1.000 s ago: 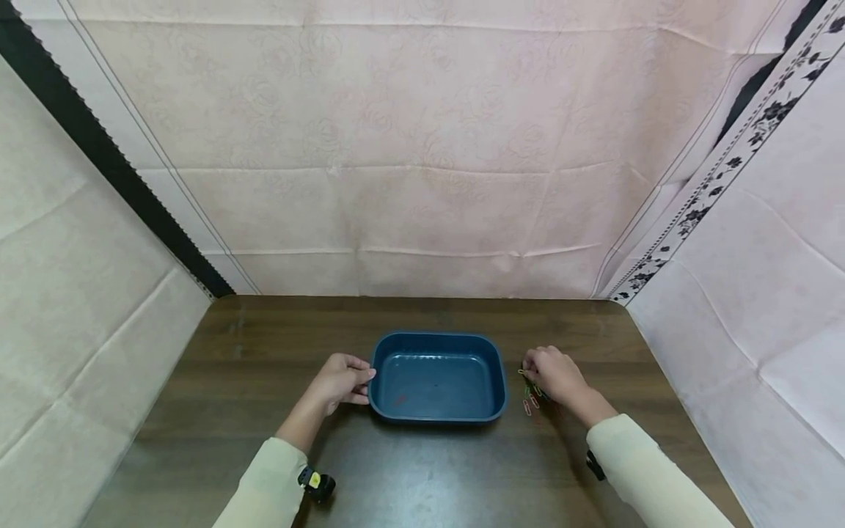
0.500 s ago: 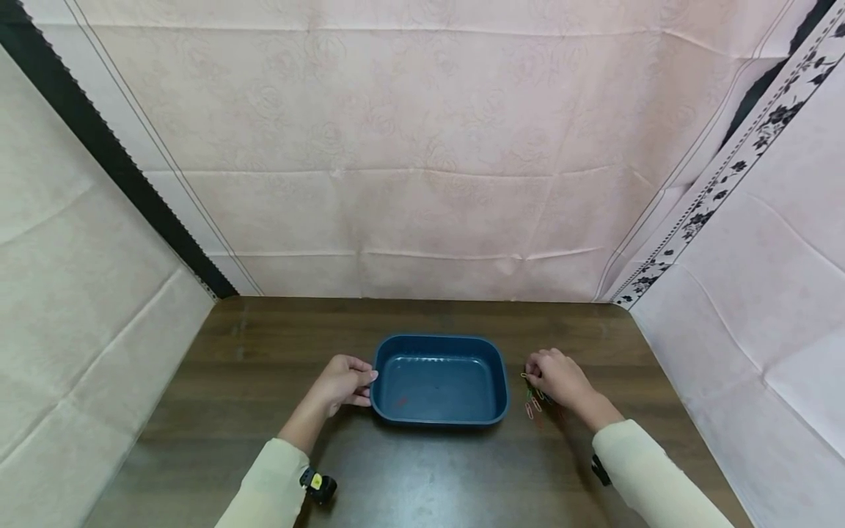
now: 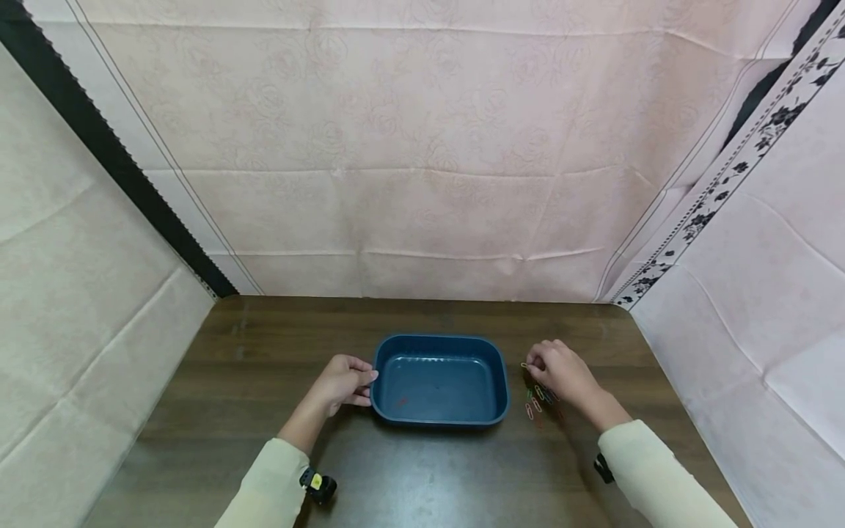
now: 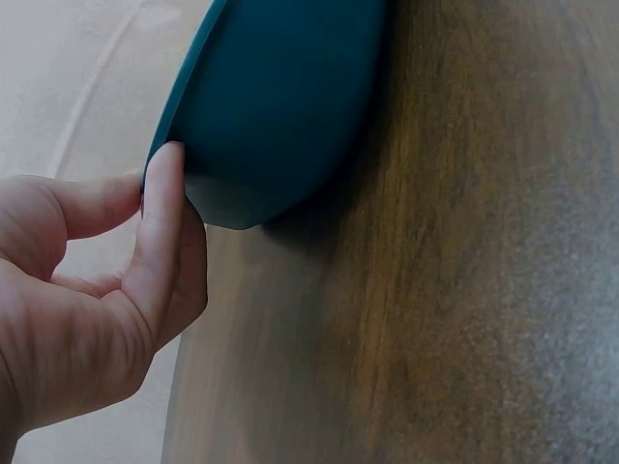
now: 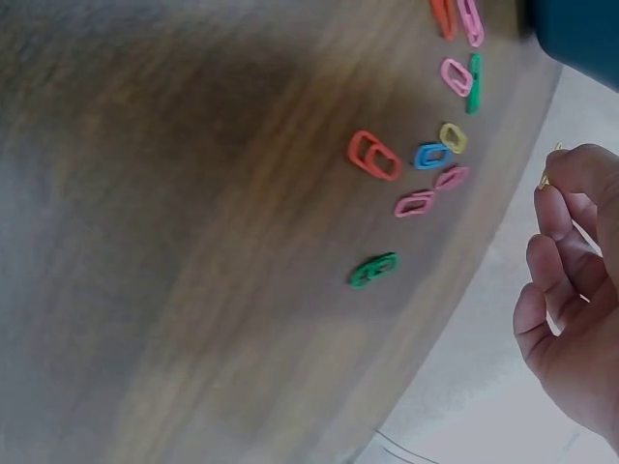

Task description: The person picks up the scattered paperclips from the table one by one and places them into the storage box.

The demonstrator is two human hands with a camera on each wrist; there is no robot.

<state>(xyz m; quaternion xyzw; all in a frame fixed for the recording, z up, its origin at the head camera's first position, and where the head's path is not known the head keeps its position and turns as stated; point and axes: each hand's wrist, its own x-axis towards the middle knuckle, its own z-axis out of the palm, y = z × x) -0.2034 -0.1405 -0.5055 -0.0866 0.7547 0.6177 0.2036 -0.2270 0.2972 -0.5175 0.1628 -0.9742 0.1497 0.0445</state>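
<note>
A dark blue rectangular tray (image 3: 439,381) stands on the wooden table, a small reddish spot visible on its floor. My left hand (image 3: 345,381) pinches its left rim between thumb and fingers; in the left wrist view the tray wall (image 4: 280,87) rises beside the fingertips. To the right of the tray my right hand (image 3: 564,372) is raised over the table. Between its thumb and index finger it pinches a yellow paper clip (image 5: 549,169). Under and in front of that hand lie several loose paper clips, among them a red one (image 5: 373,156), a blue one (image 5: 431,156) and a green one (image 5: 373,270).
The brown wooden table (image 3: 297,330) is enclosed by pale patterned cloth (image 3: 409,147) at the back and both sides. A floral strip runs down the right cloth (image 3: 706,205). Each wrist carries a small black camera, such as the left one (image 3: 318,485).
My right hand has lifted slightly away from the loose clips, with the yellow paper clip in its fingertips. The left hand stays on the tray's rim, and the tray has not moved.
</note>
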